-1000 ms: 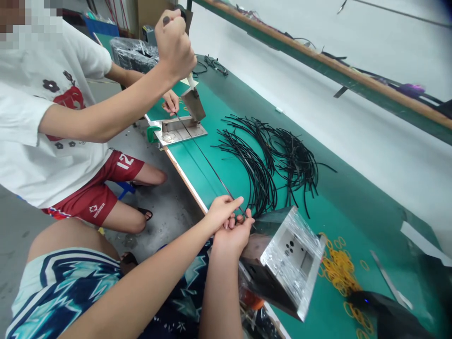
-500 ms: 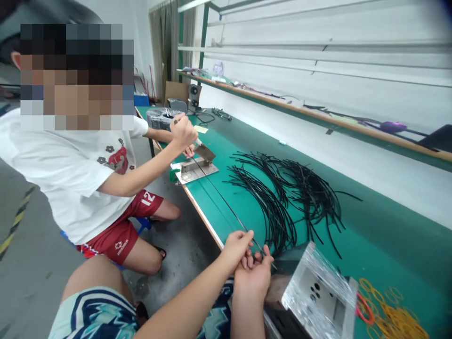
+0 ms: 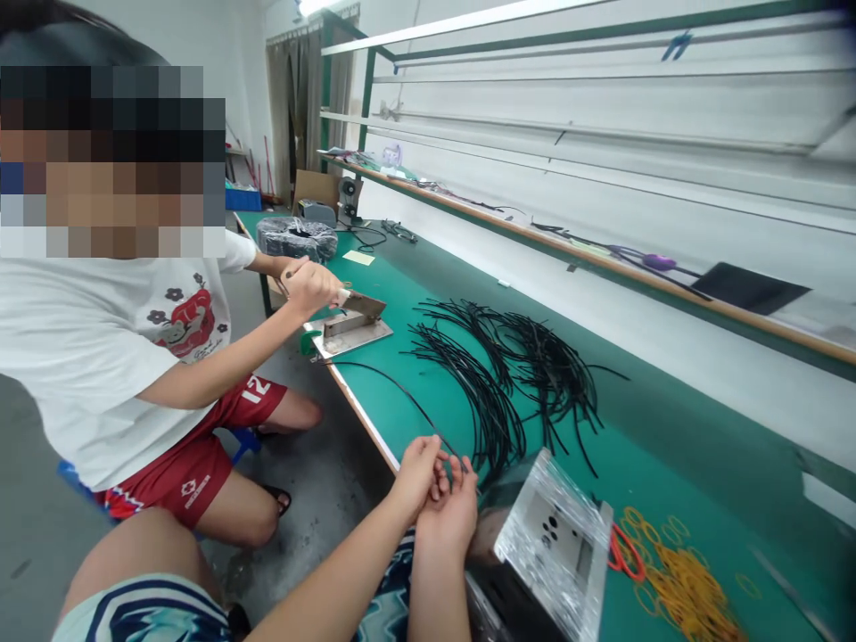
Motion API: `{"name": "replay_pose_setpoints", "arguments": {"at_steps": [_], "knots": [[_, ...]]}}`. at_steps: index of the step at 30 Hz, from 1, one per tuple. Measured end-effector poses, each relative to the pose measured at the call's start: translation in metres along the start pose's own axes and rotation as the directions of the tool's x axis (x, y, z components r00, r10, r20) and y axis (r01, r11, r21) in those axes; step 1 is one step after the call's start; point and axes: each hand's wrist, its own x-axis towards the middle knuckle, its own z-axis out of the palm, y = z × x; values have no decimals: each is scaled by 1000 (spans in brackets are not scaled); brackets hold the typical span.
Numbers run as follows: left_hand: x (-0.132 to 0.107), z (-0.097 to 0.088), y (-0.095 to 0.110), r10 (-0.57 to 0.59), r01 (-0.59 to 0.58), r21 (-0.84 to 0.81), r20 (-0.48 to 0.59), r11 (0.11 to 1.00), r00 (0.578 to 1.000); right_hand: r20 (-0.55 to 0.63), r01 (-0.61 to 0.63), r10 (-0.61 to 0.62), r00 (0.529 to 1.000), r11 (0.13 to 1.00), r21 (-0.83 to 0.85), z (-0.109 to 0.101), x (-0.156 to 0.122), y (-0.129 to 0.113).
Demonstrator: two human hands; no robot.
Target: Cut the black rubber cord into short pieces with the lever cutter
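A thin black cable (image 3: 399,385) runs from my fingers in a curve over the table's near edge, and its far end lies free in front of a lever cutter. My left hand (image 3: 420,471) pinches the cable near its close end. Just to the right, my right hand (image 3: 453,506) has its palm up and its fingers closed around the same end. A co-worker's hand (image 3: 311,290) grips the handle of the cutter, whose blade (image 3: 365,304) is low over the metal base (image 3: 354,340).
Bundles of cut black cables (image 3: 468,392) lie on the green table (image 3: 669,419). A plastic-wrapped metal box (image 3: 535,544), red-handled scissors (image 3: 625,555) and yellow rubber bands (image 3: 692,580) are at right. A wrapped coil (image 3: 298,239) stands at the back. A shelf (image 3: 461,198) runs above.
The cutter blade has come down. The cable, stretched straight to the cutter before, now hangs loose in a curve with its far end free. The whole view has shifted to the right.
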Motion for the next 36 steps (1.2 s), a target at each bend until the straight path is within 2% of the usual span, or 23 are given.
{"name": "replay_pose_setpoints", "arguments": {"at_steps": [3, 5, 7, 8, 11, 13, 15, 17, 18, 20, 22, 23, 25, 27, 30, 33, 36], "knots": [[1, -3, 10, 48, -81, -206, -162, 975, 986, 52, 127, -124, 991, 991, -42, 8, -10, 3], [5, -1, 30, 88, -164, -285, -261, 944, 961, 88, 252, -244, 966, 963, -96, 12, -16, 5], [14, 10, 58, 133, -209, -258, -285, 943, 949, 116, 339, -324, 939, 928, -156, 13, -18, 7], [20, 19, 72, 148, -203, -207, -254, 957, 956, 120, 363, -347, 930, 916, -170, 14, -18, 7], [35, 56, 105, 150, -152, -32, -67, 988, 986, 89, 415, -407, 909, 902, -114, 16, -12, 2], [36, 76, 112, 165, -166, 22, 48, 986, 985, 37, 465, -464, 885, 885, -1, 22, -1, -6], [30, 81, 106, 225, -229, 40, 83, 973, 971, 21, 438, -442, 897, 894, 96, 29, 12, -12], [16, 67, 89, 302, -301, 51, -9, 952, 953, 69, 339, -348, 935, 933, 120, 34, 24, -12], [7, 55, 79, 325, -323, 42, -112, 946, 939, 102, 289, -299, 949, 951, 106, 34, 27, -8], [-8, 23, 65, 324, -345, -6, -327, 939, 888, 140, 239, -246, 959, 969, 65, 32, 28, 4], [-15, -6, 66, 284, -351, -75, -444, 933, 850, 145, 214, -217, 965, 976, 36, 27, 20, 21], [-15, -17, 71, 264, -343, -106, -444, 933, 856, 151, 189, -191, 970, 982, 25, 25, 15, 29], [-8, -30, 89, 233, -303, -140, -375, 943, 897, 178, 125, -124, 976, 992, 3, 21, 2, 44], [4, -33, 108, 236, -284, -129, -296, 950, 926, 210, 65, -59, 976, 998, -19, 18, -8, 56], [16, -32, 122, 273, -309, -100, -269, 946, 924, 255, 15, 6, 967, 997, -81, 15, -15, 67], [10, -32, 111, 286, -305, -28, -272, 952, 919, 331, 62, -11, 944, 988, -144, 13, -15, 70], [-11, -32, 84, 238, -235, 39, -234, 971, 943, 421, 198, -96, 902, 959, -204, 13, -13, 66]]}}
